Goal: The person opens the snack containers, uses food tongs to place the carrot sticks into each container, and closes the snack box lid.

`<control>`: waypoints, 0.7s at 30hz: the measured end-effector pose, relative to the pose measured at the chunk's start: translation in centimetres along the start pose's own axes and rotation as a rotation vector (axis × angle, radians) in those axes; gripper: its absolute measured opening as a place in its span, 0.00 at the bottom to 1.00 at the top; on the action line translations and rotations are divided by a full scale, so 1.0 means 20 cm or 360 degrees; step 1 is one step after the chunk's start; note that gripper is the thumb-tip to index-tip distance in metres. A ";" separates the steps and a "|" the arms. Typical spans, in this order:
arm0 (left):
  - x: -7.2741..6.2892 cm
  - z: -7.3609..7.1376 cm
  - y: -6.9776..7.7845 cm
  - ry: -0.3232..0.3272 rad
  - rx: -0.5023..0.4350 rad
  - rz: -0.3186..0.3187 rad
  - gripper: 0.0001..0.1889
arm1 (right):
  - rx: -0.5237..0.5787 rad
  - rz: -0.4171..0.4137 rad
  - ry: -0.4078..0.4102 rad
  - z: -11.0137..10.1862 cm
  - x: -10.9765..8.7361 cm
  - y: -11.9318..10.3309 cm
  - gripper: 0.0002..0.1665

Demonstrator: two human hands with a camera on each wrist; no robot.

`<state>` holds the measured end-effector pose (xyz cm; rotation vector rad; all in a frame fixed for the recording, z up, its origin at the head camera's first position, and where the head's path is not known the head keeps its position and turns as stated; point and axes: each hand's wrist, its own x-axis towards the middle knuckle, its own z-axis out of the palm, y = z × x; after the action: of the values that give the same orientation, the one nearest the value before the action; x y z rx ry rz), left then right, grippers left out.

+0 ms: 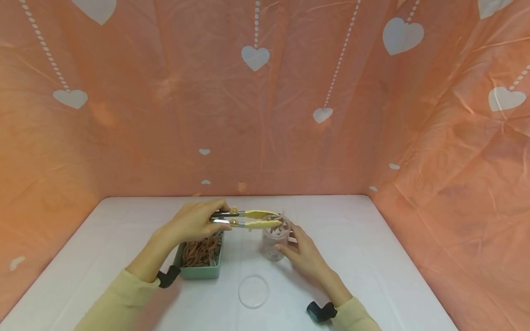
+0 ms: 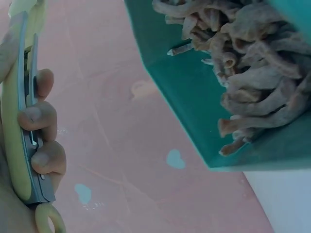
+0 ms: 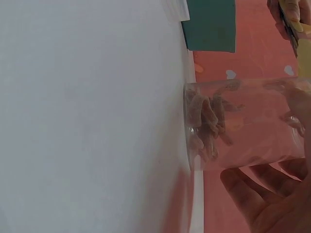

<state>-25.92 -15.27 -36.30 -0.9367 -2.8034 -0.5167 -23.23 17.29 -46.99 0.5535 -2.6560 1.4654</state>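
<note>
My left hand (image 1: 196,221) grips a pair of tongs (image 1: 265,224) with yellow tips, its fingers curled round the metal arms. Between the tips is a clump of brown dried strips (image 1: 274,218), right at the mouth of a clear jar (image 1: 273,252). My right hand (image 1: 305,256) holds that jar from the right side, thumb and fingers about its wall. A few strips (image 3: 206,116) lie in the bottom of the jar in the right wrist view. Below the left hand stands a green box (image 1: 200,273) with many more brown strips (image 2: 262,73) in it.
On the white table (image 1: 331,220), in front of the jar, lies a clear round lid (image 1: 253,307). An orange cloth (image 1: 232,105) with white hearts hangs behind the table and along its sides.
</note>
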 end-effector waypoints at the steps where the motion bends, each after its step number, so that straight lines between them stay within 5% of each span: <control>1: 0.00 0.00 0.00 -0.0009 0.0005 0.0003 0.20 | 0.0006 -0.0004 0.0001 0.00 0.00 0.00 0.45; 21: 0.00 -0.03 0.00 -0.0014 0.0029 -0.0009 0.21 | 0.0025 0.0060 0.0016 0.00 0.00 -0.01 0.46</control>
<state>-25.79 -15.50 -35.70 -0.9300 -2.8143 -0.4877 -23.12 17.14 -46.90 0.4982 -2.6640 1.4956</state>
